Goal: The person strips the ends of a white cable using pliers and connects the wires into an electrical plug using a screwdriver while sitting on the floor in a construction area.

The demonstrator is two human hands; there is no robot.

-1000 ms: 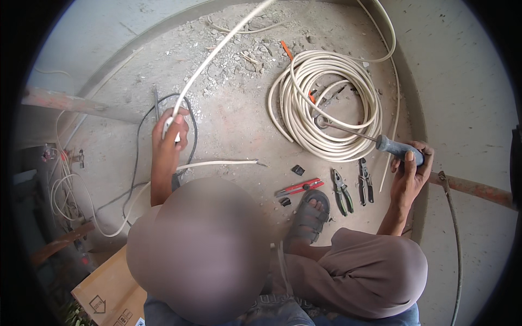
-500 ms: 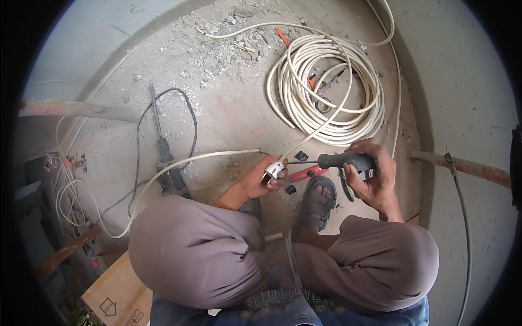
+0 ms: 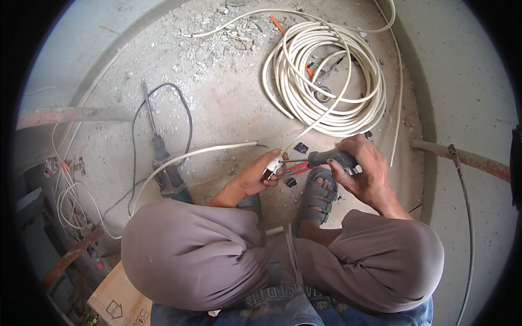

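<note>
Between the fingers of my left hand [image 3: 254, 176] is a white power plug [image 3: 274, 164], its metal pins toward me. A white cable [image 3: 310, 135] runs from the plug up to the large coil [image 3: 285, 70] beyond. My right hand [image 3: 372, 173] grips the dark handle of a screwdriver [image 3: 331, 158]. Its shaft points left, and the tip meets the side of the plug; whether it sits in a screw is too small to tell. Under the shaft, near my sandal [image 3: 318, 195], a red-handled tool [image 3: 297, 169] lies partly hidden.
Left of my hands lies a power tool with a long chisel bit [image 3: 168, 171], its dark cord looped. Small black pieces [image 3: 300, 147] rest by the plug. Rubble [image 3: 212, 51] covers the far floor. Pipes [image 3: 481, 162] jut from both sides; a cardboard box [image 3: 120, 296] stands lower left.
My right hand has shifted left with the screwdriver, and the plug is turned a little in my left hand. The whole view has shifted slightly.
</note>
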